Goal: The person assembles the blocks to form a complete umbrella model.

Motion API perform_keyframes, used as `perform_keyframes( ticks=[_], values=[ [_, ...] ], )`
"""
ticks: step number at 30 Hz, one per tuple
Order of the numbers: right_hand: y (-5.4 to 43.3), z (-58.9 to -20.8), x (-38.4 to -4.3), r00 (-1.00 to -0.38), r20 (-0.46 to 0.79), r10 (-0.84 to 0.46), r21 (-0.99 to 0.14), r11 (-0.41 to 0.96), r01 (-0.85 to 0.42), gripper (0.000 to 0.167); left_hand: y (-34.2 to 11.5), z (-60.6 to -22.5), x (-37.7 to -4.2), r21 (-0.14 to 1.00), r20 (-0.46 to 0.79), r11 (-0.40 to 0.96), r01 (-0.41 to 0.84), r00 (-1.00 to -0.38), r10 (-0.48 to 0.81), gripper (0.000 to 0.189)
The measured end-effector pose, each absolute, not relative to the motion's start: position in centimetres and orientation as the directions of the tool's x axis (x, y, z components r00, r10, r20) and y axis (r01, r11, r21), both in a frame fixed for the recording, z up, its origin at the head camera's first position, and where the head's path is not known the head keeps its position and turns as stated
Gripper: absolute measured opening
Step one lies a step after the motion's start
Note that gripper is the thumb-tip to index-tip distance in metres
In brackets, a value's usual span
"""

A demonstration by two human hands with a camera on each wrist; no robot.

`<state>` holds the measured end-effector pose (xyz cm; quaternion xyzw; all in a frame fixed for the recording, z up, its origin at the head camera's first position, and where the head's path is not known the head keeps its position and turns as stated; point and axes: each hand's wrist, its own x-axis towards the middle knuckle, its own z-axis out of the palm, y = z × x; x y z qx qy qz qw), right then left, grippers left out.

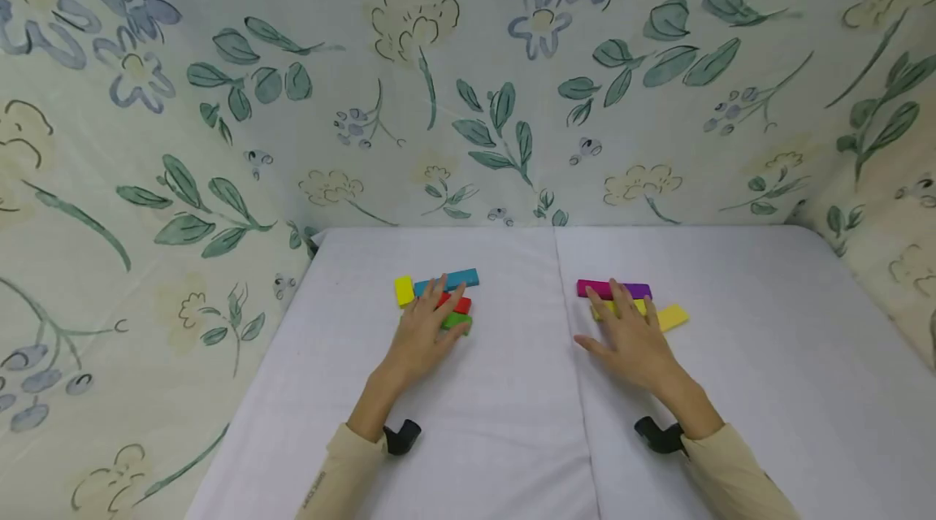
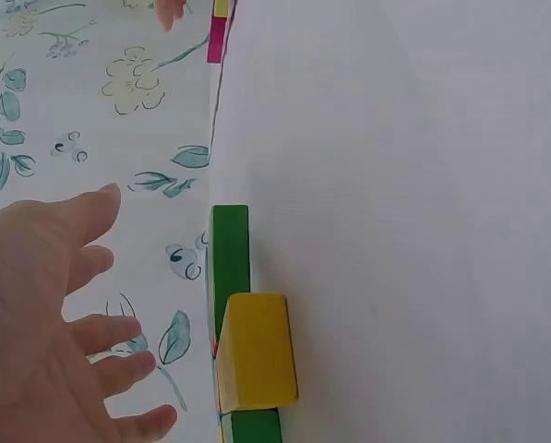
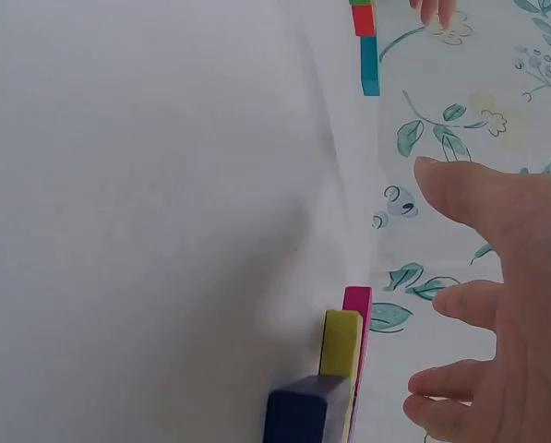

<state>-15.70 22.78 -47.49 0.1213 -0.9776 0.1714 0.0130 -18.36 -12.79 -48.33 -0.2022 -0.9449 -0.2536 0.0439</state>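
Left hand (image 1: 422, 341) and right hand (image 1: 634, 348), fingers spread and clasping nothing, hang over a left block cluster (image 1: 462, 305) and a right block cluster (image 1: 639, 291) toward the counter's (image 1: 512, 406) far edge.
Likely light, stiff and smooth, these should pinch best across their narrow sides. Right-wrist view reveals a dark blue block (image 3: 295, 420) beside a yellow block (image 3: 340, 341); the head view doesn't show the blue one.
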Motion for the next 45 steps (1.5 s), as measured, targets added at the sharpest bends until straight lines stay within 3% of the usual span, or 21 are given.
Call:
perform_keyframes(
  ticks=[7, 13, 26, 33, 45],
  values=[
    [25.1, -47.6, -15.4, -0.975, 0.068, -0.21, -0.382, 0.898, -0.22, 0.082, -13.6, -48.4, -18.8, 0.576, 0.228, 0.705, 0.414, -0.909, 0.348, 0.064],
    [26.4, -48.0, -15.0, -0.965, 0.169, -0.198, -0.359, 0.9, -0.248, 0.073, -14.2, -48.4, -19.1, 0.63, 0.197, 0.698, 0.339, -0.94, 0.279, 0.061],
    [28.4, -48.2, -14.6, -0.962, 0.225, -0.154, -0.357, 0.906, -0.228, 0.065, -15.0, -48.8, -20.0, 0.657, 0.098, 0.715, 0.239, -0.967, 0.234, 0.048],
    [29.7, -48.2, -15.1, -0.966, 0.129, -0.225, -0.424, 0.868, -0.259, 0.054, -15.1, -48.8, -20.6, 0.652, -0.002, 0.73, 0.203, -0.963, 0.269, 0.041],
    [31.2, -48.0, -16.2, -0.954, -0.027, -0.298, -0.523, 0.818, -0.24, 0.067, -14.7, -48.9, -21.3, 0.629, -0.026, 0.756, 0.181, -0.967, 0.253, 0.034]
  ],
)
